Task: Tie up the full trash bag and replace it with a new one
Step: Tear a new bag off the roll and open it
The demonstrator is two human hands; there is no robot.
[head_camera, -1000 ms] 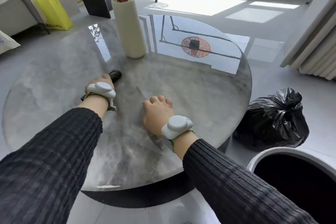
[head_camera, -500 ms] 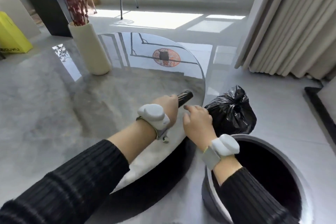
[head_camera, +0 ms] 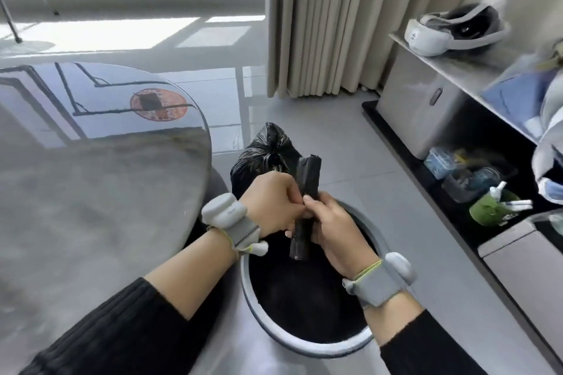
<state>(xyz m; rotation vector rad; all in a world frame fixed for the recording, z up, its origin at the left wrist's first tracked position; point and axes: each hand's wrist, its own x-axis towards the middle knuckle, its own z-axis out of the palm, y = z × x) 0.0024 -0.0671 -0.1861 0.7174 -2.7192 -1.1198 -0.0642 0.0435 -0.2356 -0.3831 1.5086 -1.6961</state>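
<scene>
A black roll of new trash bags [head_camera: 308,176] stands nearly upright above the round grey trash bin [head_camera: 274,332], whose inside looks dark. My left hand [head_camera: 271,204] grips the roll's middle from the left. My right hand [head_camera: 332,225] grips it from the right, fingers curled round the lower part. The full black trash bag [head_camera: 265,152], tied at its top, sits on the floor just beyond the bin, partly hidden by my hands.
The round marble table [head_camera: 91,192] fills the left, its edge close to the bin. Beige curtains [head_camera: 329,18] hang at the back. A low cabinet [head_camera: 426,100] with a white headset and a shelf of small items runs along the right. Grey floor lies between.
My view swung right from the table to the bin. My left hand carried the roll off the table to above the bin, and my right hand took hold of it too.
</scene>
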